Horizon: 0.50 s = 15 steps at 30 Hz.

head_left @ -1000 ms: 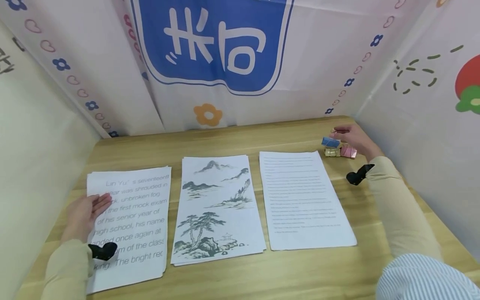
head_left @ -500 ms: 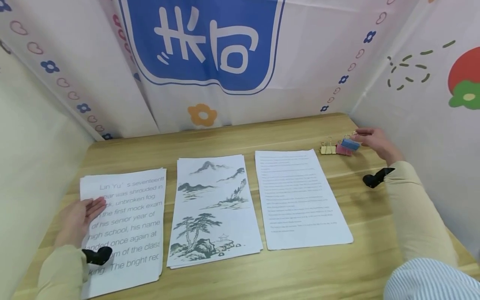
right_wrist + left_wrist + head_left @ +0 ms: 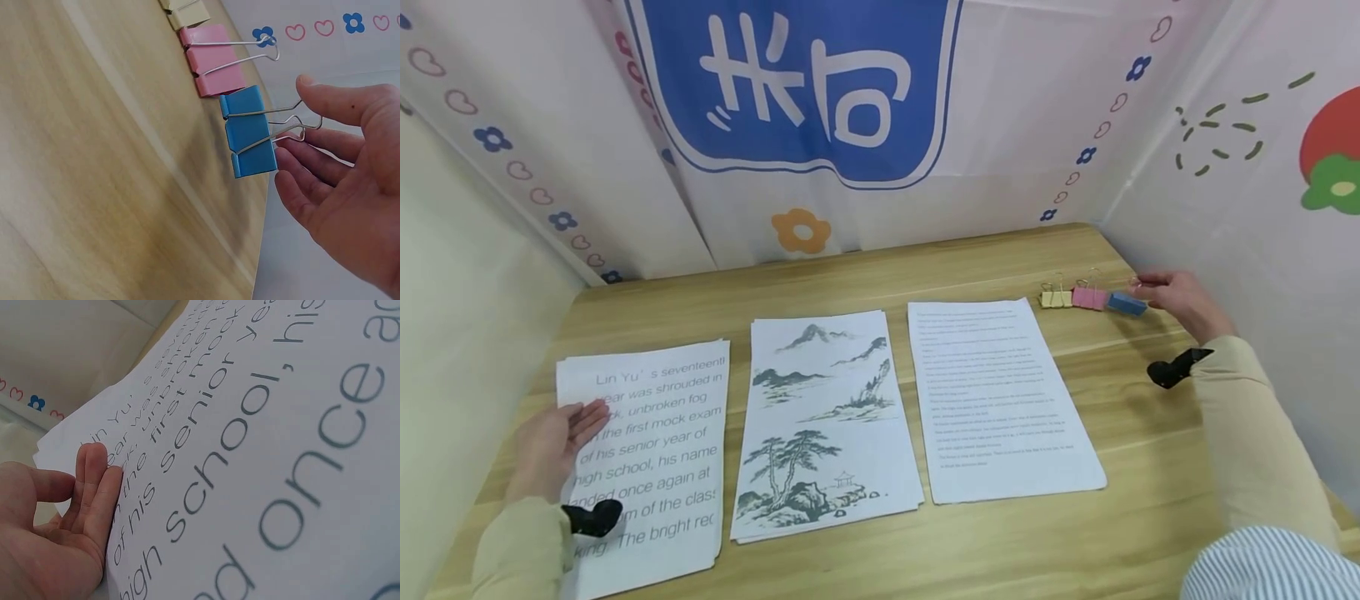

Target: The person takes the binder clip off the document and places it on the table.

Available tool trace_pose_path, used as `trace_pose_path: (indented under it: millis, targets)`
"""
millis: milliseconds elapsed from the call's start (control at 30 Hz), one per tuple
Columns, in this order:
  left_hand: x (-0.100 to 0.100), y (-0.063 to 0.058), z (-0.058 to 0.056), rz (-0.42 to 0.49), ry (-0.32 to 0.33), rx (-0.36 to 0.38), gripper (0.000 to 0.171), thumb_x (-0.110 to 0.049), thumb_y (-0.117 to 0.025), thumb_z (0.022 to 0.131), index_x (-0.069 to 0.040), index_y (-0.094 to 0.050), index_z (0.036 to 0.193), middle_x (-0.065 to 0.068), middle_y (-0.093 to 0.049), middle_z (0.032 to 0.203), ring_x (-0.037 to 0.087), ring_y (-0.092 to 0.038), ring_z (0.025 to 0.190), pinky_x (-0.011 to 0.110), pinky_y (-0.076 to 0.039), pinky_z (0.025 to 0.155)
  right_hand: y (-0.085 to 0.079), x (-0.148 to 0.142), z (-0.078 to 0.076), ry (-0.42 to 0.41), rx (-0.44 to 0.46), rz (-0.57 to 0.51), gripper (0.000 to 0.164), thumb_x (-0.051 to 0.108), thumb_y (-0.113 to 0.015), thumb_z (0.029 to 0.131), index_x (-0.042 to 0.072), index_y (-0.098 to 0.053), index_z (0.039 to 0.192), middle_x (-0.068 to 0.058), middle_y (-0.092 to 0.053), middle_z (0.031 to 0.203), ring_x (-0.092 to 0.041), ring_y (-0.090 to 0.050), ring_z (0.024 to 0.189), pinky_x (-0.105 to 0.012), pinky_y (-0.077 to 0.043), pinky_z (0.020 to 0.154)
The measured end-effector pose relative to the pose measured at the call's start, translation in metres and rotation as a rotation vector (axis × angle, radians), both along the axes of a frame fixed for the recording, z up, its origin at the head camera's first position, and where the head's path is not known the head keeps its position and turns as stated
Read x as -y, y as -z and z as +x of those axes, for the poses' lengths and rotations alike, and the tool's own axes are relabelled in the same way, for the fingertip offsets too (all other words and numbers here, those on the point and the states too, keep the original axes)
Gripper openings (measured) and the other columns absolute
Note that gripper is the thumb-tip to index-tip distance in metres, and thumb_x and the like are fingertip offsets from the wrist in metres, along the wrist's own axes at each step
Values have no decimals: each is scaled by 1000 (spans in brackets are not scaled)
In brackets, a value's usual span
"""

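Note:
My right hand (image 3: 1183, 302) holds a blue binder clip (image 3: 250, 131) by its wire handles, thumb on one side and fingers on the other. The clip is at the right end of a row, beside a pink binder clip (image 3: 214, 60) and a yellow binder clip (image 3: 1056, 299). Whether the blue clip touches the table cannot be told. My left hand (image 3: 56, 531) rests its side on the left edge of a paper stack (image 3: 655, 467) printed in large text, fingers extended and holding nothing.
A stack of sheets with a landscape painting (image 3: 827, 417) lies mid-table. To its right is a stack in small print (image 3: 1000, 400). A printed cloth (image 3: 1000, 108) hangs behind the wooden table (image 3: 985, 550), and white walls stand on both sides.
The right hand has carried the blue binder clip rightward, from above the other clips, past the pink one and down beside it. The left hand stays on the paper; the head view shifts slightly.

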State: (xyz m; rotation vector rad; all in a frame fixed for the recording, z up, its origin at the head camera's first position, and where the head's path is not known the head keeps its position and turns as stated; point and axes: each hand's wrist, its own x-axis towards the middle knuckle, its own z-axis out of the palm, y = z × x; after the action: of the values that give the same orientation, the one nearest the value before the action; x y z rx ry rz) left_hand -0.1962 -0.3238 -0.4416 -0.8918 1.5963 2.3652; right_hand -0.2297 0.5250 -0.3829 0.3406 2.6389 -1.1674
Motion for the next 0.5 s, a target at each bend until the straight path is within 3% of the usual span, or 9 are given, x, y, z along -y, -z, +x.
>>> trace_pose_path:
  millis: [200,267,367,433,500]
  targets:
    - [-1,0,1,-12,4,12,69,-24,-46,99,-17,-1,151,-4,-70,73,9,-70,72,24,-61,71,5,-5,-2,-41,18,11,75,42,-42,99,-8,-14,147,-33,-19,150,-46,-30,132,-57,-30,112]
    - [0,0,2,-19,8,14,71,-25,-47,98,-17,-1,151,-5,-70,74,9,-70,72,23,-61,71,8,-6,-4,-33,-5,15,77,43,-44,98,-9,-16,147,-31,-29,148,-27,-50,121,-54,-35,110]
    - [1,2,2,-37,17,13,73,-27,-48,98,-17,0,151,-6,-69,74,8,-70,71,23,-61,69,13,-6,-6,-20,-24,16,80,48,-43,97,-9,-17,146,-32,-36,144,-23,-53,116,-53,-39,108]
    - [1,2,1,-53,21,21,73,-28,-48,98,-17,0,152,-7,-69,73,8,-70,71,22,-61,68,15,-6,-7,-4,-35,16,80,49,-43,96,-10,-22,145,-26,-47,136,-9,-57,102,-49,-43,104]
    - [0,2,0,-61,22,23,73,-28,-48,98,-17,0,151,-7,-69,73,8,-70,71,23,-61,68,18,-6,-7,10,-31,7,79,50,-42,96,-11,-25,144,-15,-58,123,-13,-57,102,-42,-48,99]
